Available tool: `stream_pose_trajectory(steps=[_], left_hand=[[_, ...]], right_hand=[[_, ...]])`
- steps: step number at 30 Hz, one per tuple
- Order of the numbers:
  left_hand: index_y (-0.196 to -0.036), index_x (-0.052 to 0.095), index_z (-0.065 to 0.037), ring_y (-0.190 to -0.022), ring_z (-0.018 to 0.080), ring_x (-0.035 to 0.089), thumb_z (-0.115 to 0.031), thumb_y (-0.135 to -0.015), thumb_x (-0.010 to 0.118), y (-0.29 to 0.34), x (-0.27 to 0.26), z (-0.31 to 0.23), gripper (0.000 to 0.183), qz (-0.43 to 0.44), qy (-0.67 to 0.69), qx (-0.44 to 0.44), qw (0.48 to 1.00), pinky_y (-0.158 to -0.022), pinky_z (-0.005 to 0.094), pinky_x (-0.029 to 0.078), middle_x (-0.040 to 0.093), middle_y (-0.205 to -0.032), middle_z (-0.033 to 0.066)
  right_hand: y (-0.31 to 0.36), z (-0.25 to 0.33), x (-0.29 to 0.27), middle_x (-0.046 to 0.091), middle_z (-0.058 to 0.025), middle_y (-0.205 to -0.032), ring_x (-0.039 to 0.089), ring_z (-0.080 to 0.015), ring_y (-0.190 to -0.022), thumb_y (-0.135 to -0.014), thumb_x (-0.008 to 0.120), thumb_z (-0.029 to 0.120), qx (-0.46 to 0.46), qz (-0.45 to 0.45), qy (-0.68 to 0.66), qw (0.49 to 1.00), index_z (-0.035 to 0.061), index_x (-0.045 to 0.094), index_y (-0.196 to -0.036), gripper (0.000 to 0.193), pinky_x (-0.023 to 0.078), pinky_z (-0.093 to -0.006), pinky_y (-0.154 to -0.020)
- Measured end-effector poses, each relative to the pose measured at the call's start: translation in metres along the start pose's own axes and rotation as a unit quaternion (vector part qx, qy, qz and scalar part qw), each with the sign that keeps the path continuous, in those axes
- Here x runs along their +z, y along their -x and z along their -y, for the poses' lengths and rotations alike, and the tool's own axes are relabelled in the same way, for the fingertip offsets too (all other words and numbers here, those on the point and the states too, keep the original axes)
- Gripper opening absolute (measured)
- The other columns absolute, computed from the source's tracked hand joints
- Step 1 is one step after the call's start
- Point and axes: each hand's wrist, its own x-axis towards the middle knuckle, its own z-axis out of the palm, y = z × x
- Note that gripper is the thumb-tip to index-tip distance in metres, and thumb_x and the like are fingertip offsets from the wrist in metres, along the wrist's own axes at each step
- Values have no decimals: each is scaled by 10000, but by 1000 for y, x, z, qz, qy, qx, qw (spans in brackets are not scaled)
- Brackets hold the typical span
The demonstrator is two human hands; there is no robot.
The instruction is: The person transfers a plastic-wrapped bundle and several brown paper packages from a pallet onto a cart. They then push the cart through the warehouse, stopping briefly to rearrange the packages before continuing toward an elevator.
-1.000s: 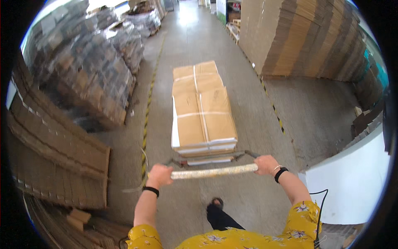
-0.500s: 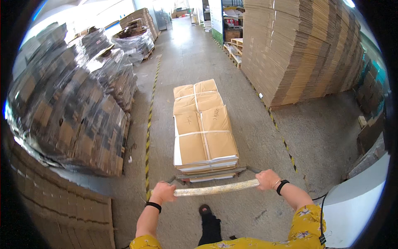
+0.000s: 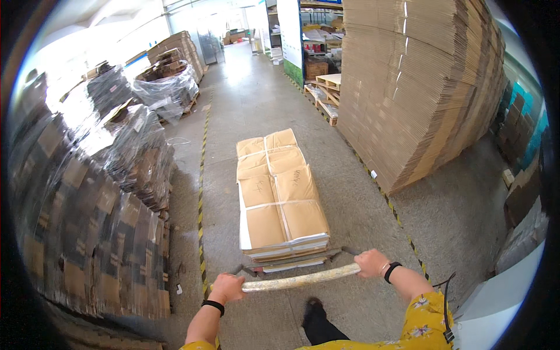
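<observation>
Both of my hands grip the wrapped push handle (image 3: 300,279) of a low cart. My left hand (image 3: 228,287) is closed round its left end, my right hand (image 3: 373,263) round its right end. Ahead of the handle, the cart carries two paper bundles in brown wrapping, tied crosswise with white strap. The nearer bundle (image 3: 261,221) has white sheet edges showing at its side and front. Just beyond it lies the farther bundle (image 3: 281,140). Most of the cart's deck is hidden beneath the load. One of my feet (image 3: 314,309) shows behind the handle.
Yellow-black floor tape (image 3: 202,219) lines the aisle on both sides. Film-wrapped stacks of cartons (image 3: 99,233) stand along the left. A tall stack of flat cardboard (image 3: 402,87) rises on the right, with wooden pallets (image 3: 324,96) beyond it. A white surface (image 3: 501,297) curves at lower right.
The cart and I have moved forward along the aisle; the stacks on both sides have come nearer. My view has tilted up slightly. Both hands keep their hold on the handle.
</observation>
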Motion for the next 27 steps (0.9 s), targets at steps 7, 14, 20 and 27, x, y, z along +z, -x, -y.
stream_pose_trajectory(steps=[7, 14, 20, 27], left_hand=[[-901, 695, -173, -773, 323, 687, -474, -708, 664, -156, -45, 108, 359, 27, -1, -17, 999, -677, 446, 534, 709, -802, 99], [-927, 695, -166, -874, 330, 689, -448, -736, 628, -317, -113, 190, 347, 121, 12, -40, 992, -766, 453, 532, 720, -886, 115], [-890, 684, -151, -809, 330, 685, -450, -736, 632, -452, -157, 272, 340, 85, 16, -14, 996, -719, 450, 538, 704, -807, 111], [-931, 683, -160, -863, 329, 685, -437, -757, 601, -620, -211, 360, 337, 114, 33, -16, 993, -766, 441, 541, 711, -857, 114]], right_hand=[[-164, -98, -13, 671, -109, -730, 683, -288, -710, -738, 733, 388, -13, -17, -2, 1000, 78, 584, -793, 347, 545, -407, -628], [-313, -203, -34, 681, -117, -780, 692, -282, -785, -755, 710, 381, 17, 21, -2, 1000, 79, 595, -843, 335, 558, -400, -684], [-445, -299, -58, 673, -104, -761, 687, -271, -763, -731, 733, 379, 22, -21, 15, 999, 88, 582, -829, 343, 556, -391, -658], [-596, -415, -72, 672, -102, -759, 689, -265, -763, -704, 753, 403, 27, 2, 32, 999, 85, 589, -843, 384, 557, -384, -647]])
